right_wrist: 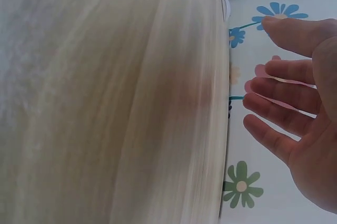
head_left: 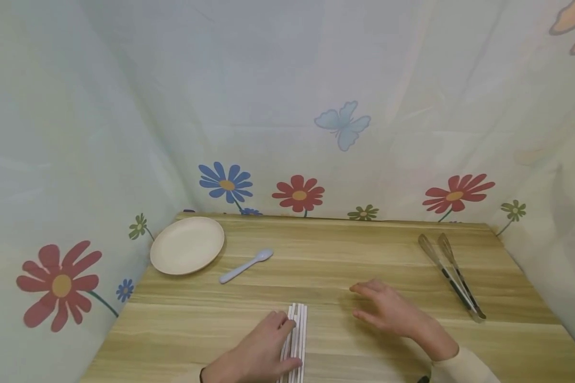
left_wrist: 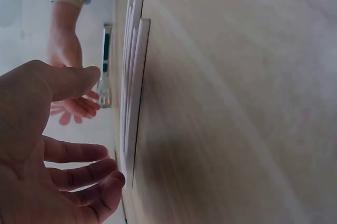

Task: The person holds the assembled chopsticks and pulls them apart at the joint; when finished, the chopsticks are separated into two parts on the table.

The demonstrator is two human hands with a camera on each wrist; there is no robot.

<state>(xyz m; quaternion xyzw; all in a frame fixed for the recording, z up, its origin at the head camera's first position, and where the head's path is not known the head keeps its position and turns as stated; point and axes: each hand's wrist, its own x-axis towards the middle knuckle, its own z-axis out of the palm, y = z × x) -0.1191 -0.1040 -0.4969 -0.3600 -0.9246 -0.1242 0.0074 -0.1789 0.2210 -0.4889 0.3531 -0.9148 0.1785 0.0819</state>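
Note:
Several thin white sticks [head_left: 299,332] lie side by side on the wooden table, pointing away from me. Over their left side is my left hand [head_left: 261,348], its fingers loosely bent. The left wrist view shows the thumb and fingers of this left hand [left_wrist: 58,129] spread apart, with nothing between them; the sticks [left_wrist: 138,81] lie just beyond the fingertips, and whether they touch I cannot tell. My right hand [head_left: 393,314] hovers over the table to the right of the sticks. Its fingers [right_wrist: 281,103] are relaxed and hold nothing.
A cream plate [head_left: 188,246] is at the table's back left, with a pale blue spoon [head_left: 246,266] beside it. Metal tongs with dark handles [head_left: 452,276] lie spread on the right. A flowered curtain [head_left: 268,106] surrounds the wooden table [head_left: 335,250].

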